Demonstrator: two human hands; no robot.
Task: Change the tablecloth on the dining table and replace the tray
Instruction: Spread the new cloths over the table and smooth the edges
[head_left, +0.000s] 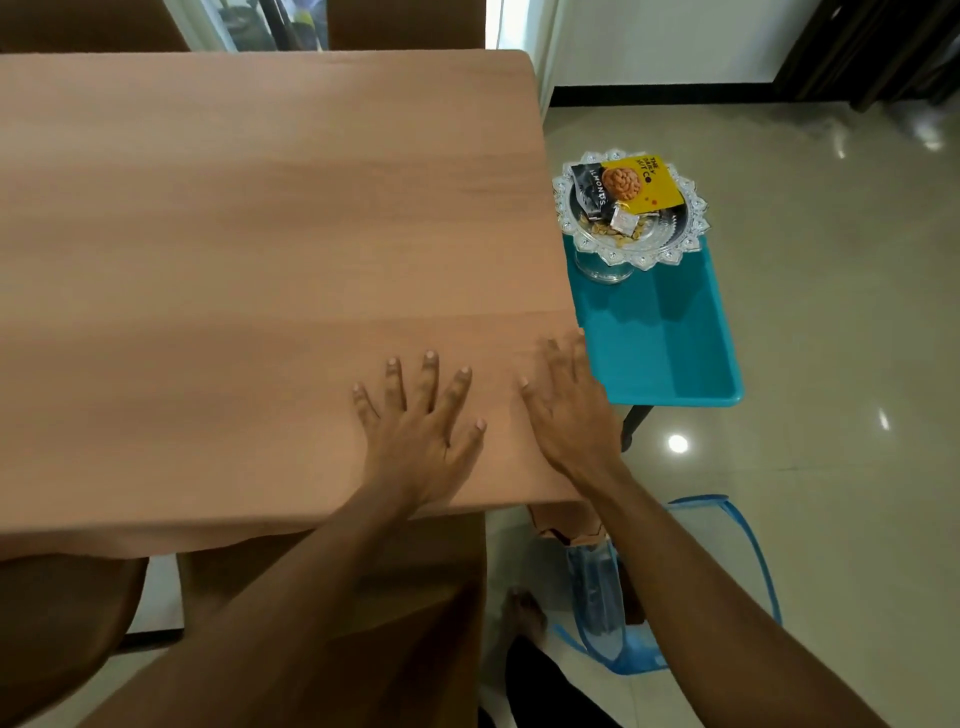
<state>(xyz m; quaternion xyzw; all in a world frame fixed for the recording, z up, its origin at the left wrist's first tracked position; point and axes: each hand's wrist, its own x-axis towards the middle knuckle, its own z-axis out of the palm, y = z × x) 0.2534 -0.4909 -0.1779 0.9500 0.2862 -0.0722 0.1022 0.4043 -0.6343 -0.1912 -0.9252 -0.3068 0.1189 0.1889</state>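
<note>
Plain tan tablecloth (234, 234), smooth, overhanging at the near edge. Left hand (421, 436) and right hand (571, 410) press flat, fingers spread, by its near-right corner. Scalloped glass tray (644, 258) holding snack packets (636, 182) stands on a teal stool (665, 338) beside the cloth's right edge.

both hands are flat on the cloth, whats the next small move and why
Probably reach the right hand for the glass tray on the teal stool nearby: the tablecloth already looks smooth, the left hand and right both lie flat holding nothing, and the tray is not yet back.
</note>
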